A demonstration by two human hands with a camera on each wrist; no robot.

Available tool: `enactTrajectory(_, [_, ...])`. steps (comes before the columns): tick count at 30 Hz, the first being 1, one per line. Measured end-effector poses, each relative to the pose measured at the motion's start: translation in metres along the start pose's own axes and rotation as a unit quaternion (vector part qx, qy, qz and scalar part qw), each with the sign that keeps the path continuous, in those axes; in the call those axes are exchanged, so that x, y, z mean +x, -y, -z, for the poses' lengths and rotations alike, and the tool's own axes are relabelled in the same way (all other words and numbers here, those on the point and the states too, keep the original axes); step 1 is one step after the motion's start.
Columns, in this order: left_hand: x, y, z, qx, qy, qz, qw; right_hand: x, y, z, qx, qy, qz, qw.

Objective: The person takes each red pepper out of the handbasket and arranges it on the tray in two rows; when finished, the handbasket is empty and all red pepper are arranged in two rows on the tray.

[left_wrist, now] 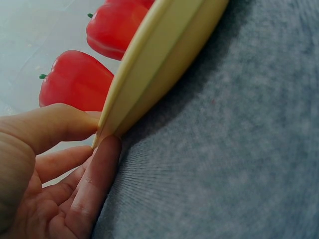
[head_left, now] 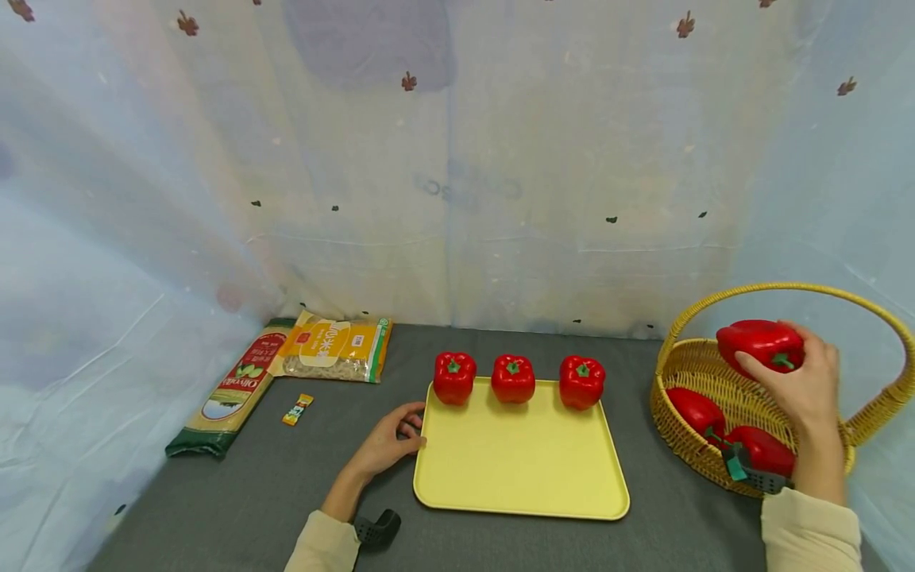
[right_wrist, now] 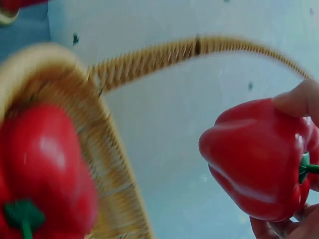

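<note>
Holding a red pepper (head_left: 760,344), the right hand (head_left: 804,381) sits above the wicker basket (head_left: 682,367), under the arc of its handle. Fingers are curled round the pepper; the right wrist view shows a fingertip on its top and the green stem toward the palm. The pepper is clear of the basket floor, not touching the 2 peppers below.

Those 2 peppers in the basket (head_left: 696,411) lie side by side on the near half, touching or nearly so.

Left hand (head_left: 389,441) is at the tray's left edge, near the far-left corner. In the left wrist view the thumb (left_wrist: 55,124) rests on the rim from above and a finger (left_wrist: 97,179) lies under it, so the hand pinches the rim of the yellow tray (head_left: 522,469).

The tray lies flat on the grey tabletop (head_left: 286,485), just left of the basket. 3 red peppers (head_left: 512,378) stand in a row along its far edge, stems up, small gaps between them.

Rest: a green pasta packet (head_left: 227,393) and a yellow packet (head_left: 336,346) lie at the far left by the curtain, touching each other. A small orange sachet (head_left: 297,409) lies just in front of them.
</note>
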State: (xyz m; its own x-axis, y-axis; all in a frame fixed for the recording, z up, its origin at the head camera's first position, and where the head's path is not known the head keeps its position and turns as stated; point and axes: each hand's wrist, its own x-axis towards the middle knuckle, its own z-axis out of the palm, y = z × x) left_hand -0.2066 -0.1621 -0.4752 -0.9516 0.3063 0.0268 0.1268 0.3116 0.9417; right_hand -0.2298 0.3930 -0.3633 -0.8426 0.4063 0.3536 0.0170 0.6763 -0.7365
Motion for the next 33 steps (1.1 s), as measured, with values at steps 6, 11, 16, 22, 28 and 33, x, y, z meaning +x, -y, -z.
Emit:
enactTrajectory(6, [0.001,0.000,0.000,0.000,-0.001,-0.004,1.0000,-0.016,0.030,-0.006,0.055,-0.025,0.043,0.9973])
enactTrajectory(11, [0.001,0.000,-0.001,-0.001,0.004,-0.006,1.0000,-0.028,0.046,-0.018,0.124,-0.042,0.080,0.9881])
enactTrajectory(16, [0.000,0.001,0.000,-0.003,0.004,-0.008,1.0000,-0.040,0.059,-0.035,0.168,-0.036,0.120,0.9777])
enactTrajectory(22, [0.001,0.002,0.000,-0.001,0.001,-0.009,1.0000,-0.056,0.078,-0.060,0.190,-0.009,0.169,0.9672])
enactTrajectory(28, [0.001,0.003,0.000,0.007,0.001,-0.012,0.9999,-0.079,0.116,-0.076,0.206,0.027,0.211,0.9552])
enactTrajectory(33, [0.002,0.003,0.000,0.004,0.002,-0.013,0.9999,-0.092,0.141,-0.091,0.216,0.066,0.237,0.9448])
